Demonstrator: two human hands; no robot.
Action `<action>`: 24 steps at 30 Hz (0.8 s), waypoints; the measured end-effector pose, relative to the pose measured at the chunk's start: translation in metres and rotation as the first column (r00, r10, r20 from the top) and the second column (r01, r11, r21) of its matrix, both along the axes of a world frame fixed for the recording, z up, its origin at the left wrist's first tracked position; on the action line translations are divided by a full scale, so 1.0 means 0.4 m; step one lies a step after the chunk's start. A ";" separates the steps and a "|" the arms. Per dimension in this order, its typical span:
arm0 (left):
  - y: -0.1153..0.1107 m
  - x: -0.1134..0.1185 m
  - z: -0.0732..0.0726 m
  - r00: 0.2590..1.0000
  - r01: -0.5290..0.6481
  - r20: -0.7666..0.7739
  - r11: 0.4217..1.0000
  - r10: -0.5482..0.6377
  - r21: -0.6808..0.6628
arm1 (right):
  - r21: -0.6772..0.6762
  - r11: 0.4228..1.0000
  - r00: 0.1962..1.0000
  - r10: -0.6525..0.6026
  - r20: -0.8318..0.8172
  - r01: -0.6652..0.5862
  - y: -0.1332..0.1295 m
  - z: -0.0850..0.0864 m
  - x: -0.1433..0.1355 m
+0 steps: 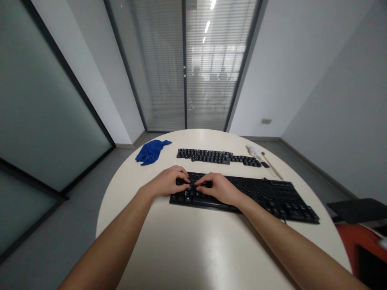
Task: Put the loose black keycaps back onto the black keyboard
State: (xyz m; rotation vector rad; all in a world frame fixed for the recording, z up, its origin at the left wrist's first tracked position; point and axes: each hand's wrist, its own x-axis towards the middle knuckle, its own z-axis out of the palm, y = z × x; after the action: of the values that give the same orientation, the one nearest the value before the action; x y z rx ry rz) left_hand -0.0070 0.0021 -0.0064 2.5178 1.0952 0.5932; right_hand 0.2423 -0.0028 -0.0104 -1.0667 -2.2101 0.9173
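Note:
A black keyboard (256,193) lies at a slant on the pale round table (181,241), with many of its key positions bare and some keys in place. Over its left part, my left hand (169,181) has thumb and fingers bent close to the keys. Facing it, my right hand (220,187) reaches in from the right, its thumb and index finger nearly together at the same spot. Whatever is between the fingertips of either hand is too small to make out. Behind the keyboard, loose black keycaps (208,156) stand in rows.
A crumpled blue cloth (152,152) lies at the back left of the table. At the back right are a white crumpled item (253,150) and a thin stick (273,167). A red chair (358,241) stands to the right. Glass doors with blinds are beyond.

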 end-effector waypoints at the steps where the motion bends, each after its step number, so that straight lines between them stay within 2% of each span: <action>1: 0.000 0.000 0.000 1.000 -0.002 0.000 1.000 0.002 0.000 | 0.010 1.000 1.000 -0.003 0.008 0.003 -0.001 -0.001 0.000; 10: 0.001 0.000 -0.001 1.000 0.002 -0.010 1.000 -0.002 -0.001 | 0.148 0.987 0.995 -0.069 0.071 0.058 -0.015 -0.011 -0.014; 24: 0.007 -0.004 -0.011 1.000 0.001 -0.012 1.000 0.000 0.019 | 0.149 0.988 0.997 -0.057 0.044 0.050 -0.019 -0.011 -0.015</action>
State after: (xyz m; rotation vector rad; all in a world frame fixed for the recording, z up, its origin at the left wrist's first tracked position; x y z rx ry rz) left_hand -0.0087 0.0049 -0.0109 2.5406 1.0981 0.5924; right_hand 0.2362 -0.0104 -0.0147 -1.0832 -2.2380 0.7000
